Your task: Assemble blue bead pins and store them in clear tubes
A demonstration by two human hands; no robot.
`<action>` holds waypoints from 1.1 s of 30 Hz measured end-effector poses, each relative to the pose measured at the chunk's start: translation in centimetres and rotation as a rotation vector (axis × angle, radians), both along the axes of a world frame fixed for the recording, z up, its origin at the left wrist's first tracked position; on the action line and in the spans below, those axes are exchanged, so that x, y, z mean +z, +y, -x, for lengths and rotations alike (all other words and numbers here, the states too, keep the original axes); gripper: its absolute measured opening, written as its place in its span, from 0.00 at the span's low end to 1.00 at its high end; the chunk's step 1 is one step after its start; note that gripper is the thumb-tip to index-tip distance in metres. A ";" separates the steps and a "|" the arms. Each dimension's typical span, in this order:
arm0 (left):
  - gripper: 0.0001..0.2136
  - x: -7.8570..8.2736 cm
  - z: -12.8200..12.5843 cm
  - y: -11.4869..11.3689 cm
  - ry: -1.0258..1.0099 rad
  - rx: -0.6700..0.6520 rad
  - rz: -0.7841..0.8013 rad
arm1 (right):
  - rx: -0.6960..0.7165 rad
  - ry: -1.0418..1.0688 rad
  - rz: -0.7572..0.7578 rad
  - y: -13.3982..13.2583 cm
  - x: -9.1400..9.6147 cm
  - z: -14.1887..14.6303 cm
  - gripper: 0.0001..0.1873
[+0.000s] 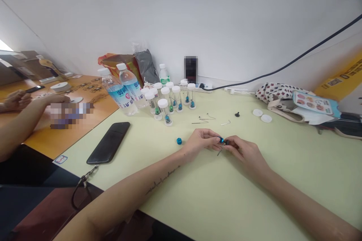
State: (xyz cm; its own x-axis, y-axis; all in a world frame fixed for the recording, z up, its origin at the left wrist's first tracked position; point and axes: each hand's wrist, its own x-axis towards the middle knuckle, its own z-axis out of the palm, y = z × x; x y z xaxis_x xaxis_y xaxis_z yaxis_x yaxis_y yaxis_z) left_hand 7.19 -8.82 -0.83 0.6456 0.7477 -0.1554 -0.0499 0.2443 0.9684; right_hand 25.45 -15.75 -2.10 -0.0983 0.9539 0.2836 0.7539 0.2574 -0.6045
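Note:
Over the middle of the pale green table, my left hand (201, 142) pinches a small shiny blue metal part (221, 140). Its neighbour, my right hand (248, 153), has thumb and fingers closed on a small black piece (226, 142) touching the blue part. A thin metal rod (219, 152) sticks out below the fingertips; which hand holds it I cannot tell. Left of my left hand lies a round blue metal piece (179, 141). Beyond the hands are thin bent metal rods (200, 122), an L-shaped one (225, 123) and a black knob-like piece (237, 114).
Several clear tubes with white caps (163, 104) hold blue or green pieces. Behind them stand water bottles (131, 86). A black phone (109, 143) lies left; white discs (266, 118) and a patterned bag (273, 92) are right. Another person's arm (26, 118) rests at the orange table.

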 end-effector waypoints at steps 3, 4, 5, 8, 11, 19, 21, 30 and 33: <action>0.18 0.2 0.0 -0.1 0.016 -0.004 -0.031 | -0.004 0.005 0.014 0.0 0.1 0.1 0.09; 0.17 0.2 0.0 -0.1 0.018 -0.004 -0.048 | -0.005 0.006 0.015 0.0 0.1 0.1 0.09; 0.17 0.3 0.0 -0.1 0.022 -0.005 -0.068 | -0.004 0.007 0.015 0.0 0.1 0.1 0.09; 0.16 0.3 -0.1 -0.2 0.041 -0.001 -0.142 | 0.007 0.000 0.005 0.1 0.1 0.2 0.08; 0.15 0.2 -0.2 -0.2 0.071 0.007 -0.202 | 0.022 -0.009 -0.007 0.2 0.0 0.2 0.08; 0.15 -0.3 -0.5 0.6 0.110 0.001 -0.229 | 0.033 0.004 -0.010 0.4 0.0 0.2 0.10; 0.15 -0.5 -0.5 0.8 0.103 0.002 -0.232 | 0.028 0.012 -0.014 0.4 0.2 0.3 0.10; 0.14 -1.1 -0.6 1.8 0.066 0.070 -0.236 | -0.001 0.003 -0.050 0.9 0.4 0.2 0.12; 0.15 -1.1 -0.5 2.0 0.056 0.061 -0.220 | 0.007 -0.002 -0.054 1.1 0.2 0.0 0.12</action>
State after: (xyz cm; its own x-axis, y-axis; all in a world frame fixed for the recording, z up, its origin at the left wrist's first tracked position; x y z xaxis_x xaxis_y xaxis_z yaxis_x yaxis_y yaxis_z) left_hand 7.68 -6.82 -1.90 0.5930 0.8050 -0.0185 -0.0029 0.0251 0.9997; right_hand 25.40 -14.67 -1.91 -0.1055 0.9364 0.3348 0.7529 0.2951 -0.5883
